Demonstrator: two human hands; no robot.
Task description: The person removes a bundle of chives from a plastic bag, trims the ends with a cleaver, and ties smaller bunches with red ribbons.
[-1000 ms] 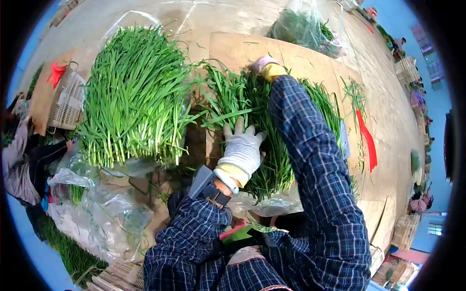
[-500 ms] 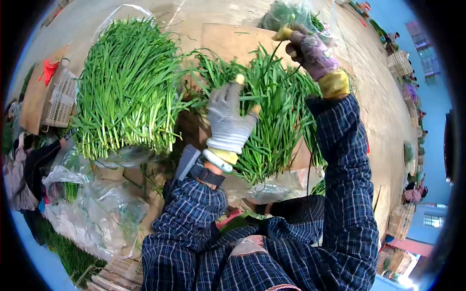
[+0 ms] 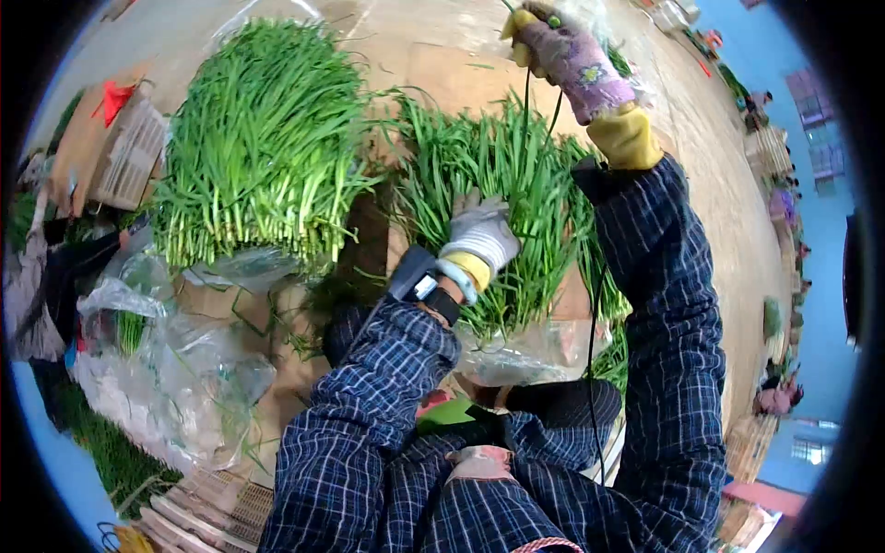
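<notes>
Long green leafy stalks that look like garlic chives lie in a loose heap in front of me. My left hand, in a grey striped glove, rests on this heap with its fingers stretched forward; the fingertips are partly hidden among the leaves. Up at the top of the view, my right hand, in a lilac glove with yellow fingertips and cuff, is closed. It grips a few garlic chive stalks, whose thin dark leaves hang down above the heap. To the left stands a bigger, neatly aligned pile of the same greens.
Clear plastic sheeting lies at the lower left, with more under the heap. A white crate leans by cardboard at the left. Slatted baskets sit at bottom left. Other people are along the right wall.
My left hand has moved right and down onto the loose heap, its fingers now among the leaves. My right hand has risen slightly, still gripping the stalks. The view has shifted a little.
</notes>
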